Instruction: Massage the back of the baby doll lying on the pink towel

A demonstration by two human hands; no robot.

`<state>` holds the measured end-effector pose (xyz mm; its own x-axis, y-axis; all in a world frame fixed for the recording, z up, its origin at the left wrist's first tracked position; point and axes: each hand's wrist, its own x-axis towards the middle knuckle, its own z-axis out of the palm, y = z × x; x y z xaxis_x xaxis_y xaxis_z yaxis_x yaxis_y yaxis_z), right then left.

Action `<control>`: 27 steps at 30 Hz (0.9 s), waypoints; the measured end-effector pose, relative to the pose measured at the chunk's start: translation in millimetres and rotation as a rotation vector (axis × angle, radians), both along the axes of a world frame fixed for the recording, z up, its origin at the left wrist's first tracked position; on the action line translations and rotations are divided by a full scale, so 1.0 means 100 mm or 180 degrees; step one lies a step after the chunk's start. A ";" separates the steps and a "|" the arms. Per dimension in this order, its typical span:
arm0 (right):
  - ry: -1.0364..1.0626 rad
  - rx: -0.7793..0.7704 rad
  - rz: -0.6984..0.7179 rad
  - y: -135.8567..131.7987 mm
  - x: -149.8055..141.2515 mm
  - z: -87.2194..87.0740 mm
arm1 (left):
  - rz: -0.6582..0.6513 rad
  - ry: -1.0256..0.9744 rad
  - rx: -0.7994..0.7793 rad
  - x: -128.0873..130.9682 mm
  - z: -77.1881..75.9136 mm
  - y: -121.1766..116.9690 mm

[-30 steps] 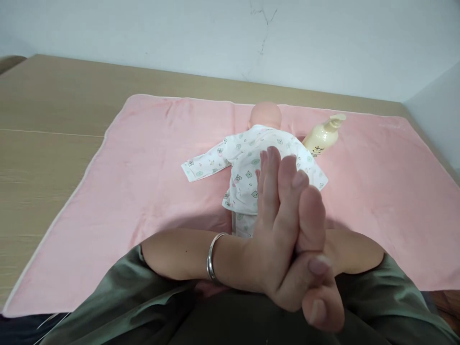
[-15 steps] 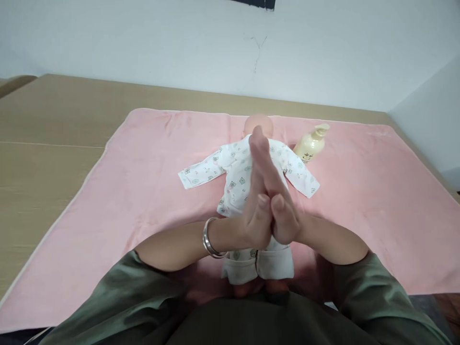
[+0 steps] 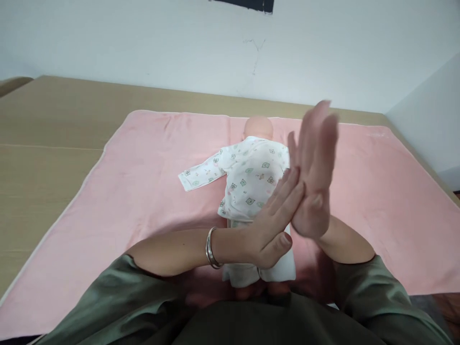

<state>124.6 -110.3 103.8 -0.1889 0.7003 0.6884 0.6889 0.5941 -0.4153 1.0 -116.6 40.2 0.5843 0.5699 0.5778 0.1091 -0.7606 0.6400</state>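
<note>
A baby doll (image 3: pixel 257 128) in a white printed outfit (image 3: pixel 251 182) lies face down on a pink towel (image 3: pixel 143 191). Above the doll's lower body my two hands meet palm to palm. My left hand (image 3: pixel 275 227), with a silver bangle (image 3: pixel 210 247) on its wrist, has its fingers stretched flat against my right hand. My right hand (image 3: pixel 314 165) stands upright, fingers extended and slightly blurred. Neither hand holds anything. My right hand hides the lotion bottle seen earlier.
The pink towel covers a tan wooden surface (image 3: pixel 46 134) that extends to the left and back. A pale wall (image 3: pixel 179 43) runs behind it, with a corner at the right. My green sleeves (image 3: pixel 118 297) fill the bottom of the view.
My pressed-together hands have slid against each other: the right hand moved up and to the right, the left hand dropped lower. The lotion bottle is now covered by my right hand.
</note>
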 end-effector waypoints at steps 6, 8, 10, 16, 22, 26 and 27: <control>-0.0190 -0.0328 0.0022 0.57 0.03 -0.39 | 0.1138 -0.0346 -0.0403 -0.05 -0.10 0.72; -0.0499 -0.0611 0.0231 0.74 -0.01 -0.64 | 0.1657 -0.0498 -0.0533 -0.04 -0.20 1.05; -0.0846 -0.0762 0.0253 0.88 -0.01 -0.82 | 0.1795 -0.0466 -0.0612 -0.01 -0.30 1.29; -0.1409 -0.0929 0.0207 1.06 0.18 -0.88 | 0.1882 -0.0249 -0.0732 0.01 -0.52 1.42; -0.1432 -0.1211 -0.0669 0.87 0.11 -0.89 | 0.2032 -0.0180 -0.0618 -0.04 -0.59 1.34; -0.1714 -0.0983 -0.0344 0.66 -0.01 -0.84 | 0.2044 -0.0182 -0.0595 -0.06 -0.61 1.33; -0.1763 -0.0971 -0.0187 0.67 0.00 -0.82 | 0.2043 -0.0184 -0.0585 -0.06 -0.62 1.33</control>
